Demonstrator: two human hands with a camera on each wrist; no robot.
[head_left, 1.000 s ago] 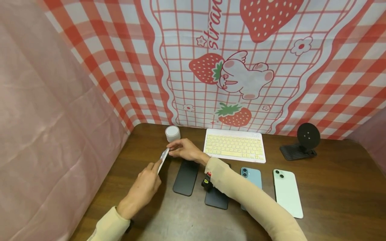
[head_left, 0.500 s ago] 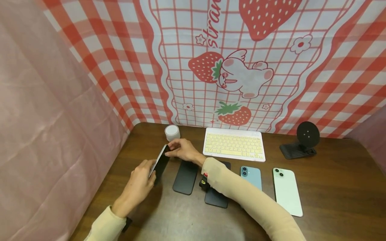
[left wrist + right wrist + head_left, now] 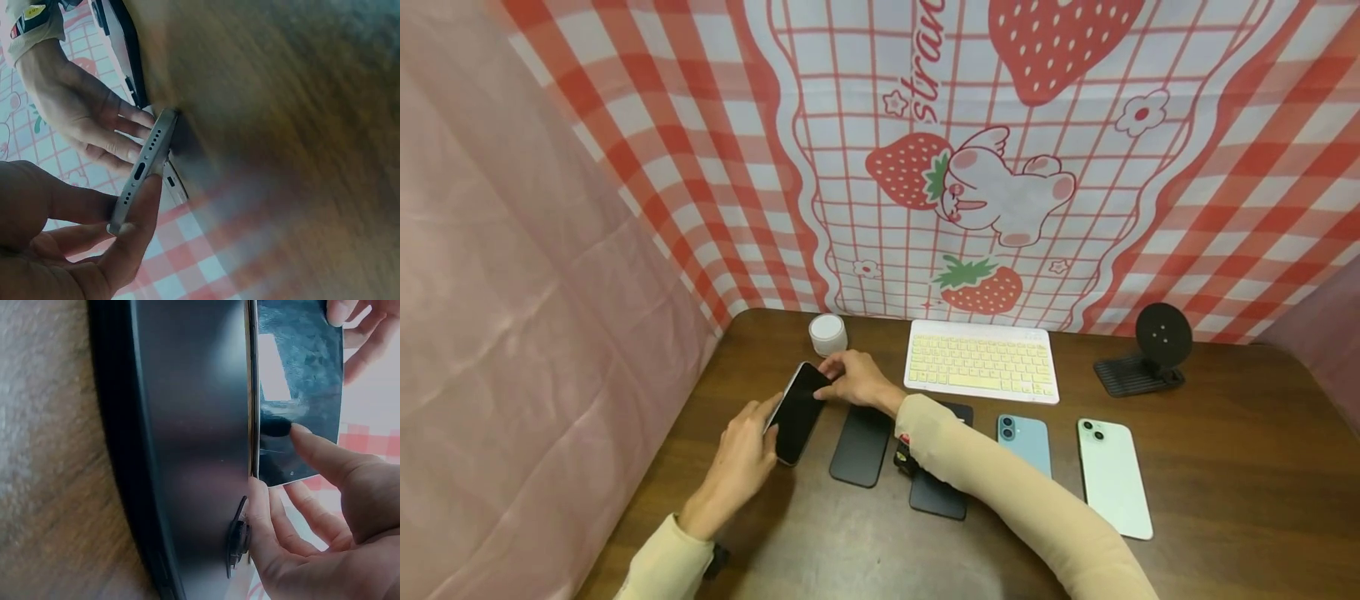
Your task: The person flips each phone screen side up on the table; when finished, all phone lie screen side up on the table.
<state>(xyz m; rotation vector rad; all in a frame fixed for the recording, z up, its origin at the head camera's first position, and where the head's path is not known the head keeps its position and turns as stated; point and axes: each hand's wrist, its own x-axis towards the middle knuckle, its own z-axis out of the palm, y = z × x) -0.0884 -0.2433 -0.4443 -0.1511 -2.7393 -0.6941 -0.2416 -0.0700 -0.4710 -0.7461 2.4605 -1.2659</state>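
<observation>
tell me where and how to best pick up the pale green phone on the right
Probably by its two long edges near the middle, from above, pinching across its narrower width: the pale green phone lies flat, camera side up, and a gap separates it from the blue phone, leaving both edges reachable.

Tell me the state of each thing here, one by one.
Held phone: tilted, screen dark, gripped by left hand and right hand
Dark phone beside it: flat
Second dark phone: flat, partly hidden
Blue phone: cameras up, partly hidden
Pale green phone: cameras up
Keyboard: flat
White cylinder: upright
Black stand: unfolded, holding nothing
</observation>
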